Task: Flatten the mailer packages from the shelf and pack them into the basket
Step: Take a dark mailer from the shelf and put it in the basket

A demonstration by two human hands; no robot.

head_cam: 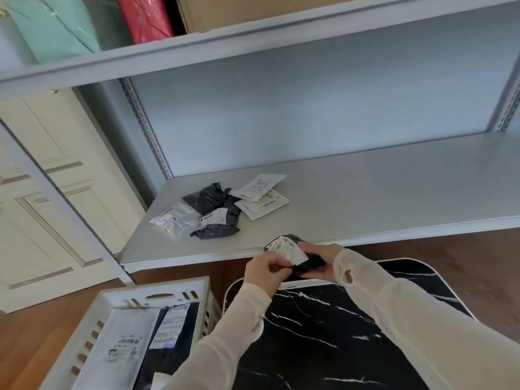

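Just past the front edge of the gray shelf [365, 187], two hands hold one small black package [291, 249] with a white label. The left hand [264, 270] pinches the near corner with bent fingers. The right hand [319, 257] grips the other side, with the thumb on top. The package is up in the air, near the far end of the black table [323, 333] with white lines.

Farther in on the shelf lies a little pile: two black packages [209, 197], a clear bag [172, 218] and two white envelopes [261, 205]. They touch and partly lie on each other.

Down at the left is the white basket [157, 294]. Inside it lie a white package [126, 342] and a dark package [168, 327] with a label, flat and side by side.

On the top shelf [253, 33] sit a green bag [56, 26], a red bag [145, 18] and a brown box [253, 9].
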